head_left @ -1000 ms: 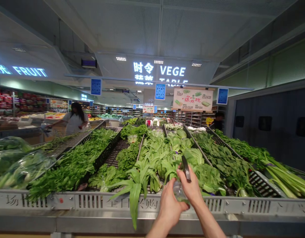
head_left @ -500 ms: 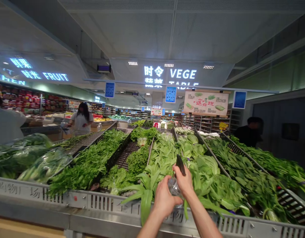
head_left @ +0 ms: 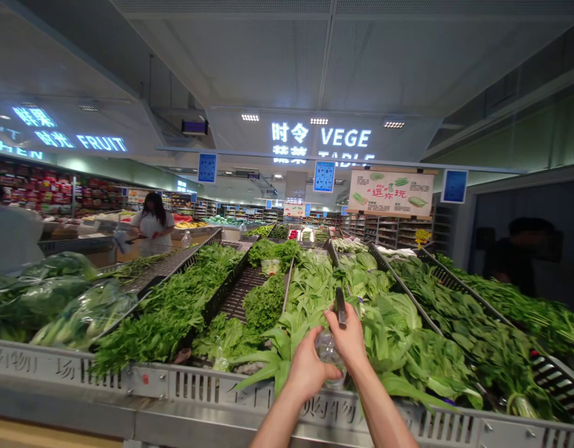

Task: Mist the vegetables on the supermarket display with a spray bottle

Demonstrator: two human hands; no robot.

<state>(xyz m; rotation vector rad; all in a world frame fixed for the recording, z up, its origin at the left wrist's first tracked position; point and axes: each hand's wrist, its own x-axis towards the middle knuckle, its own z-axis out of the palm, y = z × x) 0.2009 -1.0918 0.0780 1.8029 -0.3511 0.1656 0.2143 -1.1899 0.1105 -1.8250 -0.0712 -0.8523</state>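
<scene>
My left hand is curled around the clear body of a spray bottle, low over the front edge of the vegetable display. My right hand grips the upper part of the same bottle, and its black head sticks up above the fingers. Right behind the bottle lie long-leaved greens, some drooping toward the front rail. Pale green lettuce sits just right of my right hand. My palms hide part of the bottle.
A grey slotted rail runs along the front. Black dividers separate leafy greens, curly lettuce and dark leaves. Bagged vegetables lie left. Beyond stand a person, another at far left and one at right.
Both hands stay on the bottle, its black head now more upright. A long leaf left of my left hand no longer hangs as far over the rail. The person at right has shifted rightward.
</scene>
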